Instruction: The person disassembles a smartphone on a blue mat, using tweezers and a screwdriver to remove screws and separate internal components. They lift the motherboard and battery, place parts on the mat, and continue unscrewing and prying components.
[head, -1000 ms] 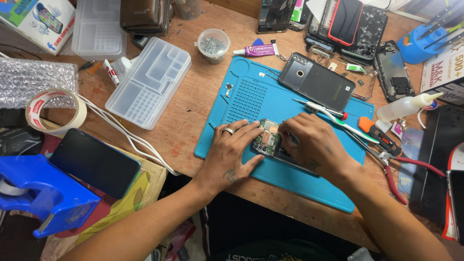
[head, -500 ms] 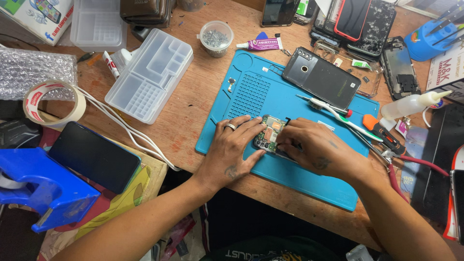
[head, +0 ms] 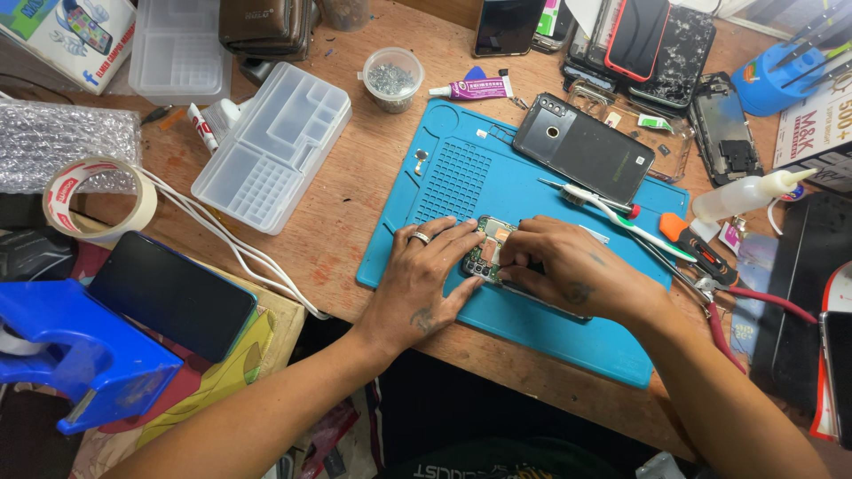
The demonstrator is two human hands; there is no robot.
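Left hand [head: 424, 282] lies flat, open, steadying opened phone [head: 491, 257] on blue mat [head: 461, 177]. Right hand [head: 572, 270] fingertips pinch at its board. Back cover [head: 581, 158] lies far right.

Off to my left a clear plastic organiser tray [head: 271, 146] sits on the wooden bench [head: 355, 204], with a roll of tape [head: 98, 200] and a white cable [head: 231, 248] nearby, and a dark phone [head: 171, 294] lies face up beside a blue tape dispenser [head: 75, 355]. Ahead of me stand a small tub of screws [head: 392, 78] and a tube of glue [head: 470, 88]. On the far part of the blue mat [head: 461, 168] rests a grey phone back cover [head: 581, 146], with a white toothbrush [head: 630, 222] and red-handled pliers [head: 741, 306] to my right.
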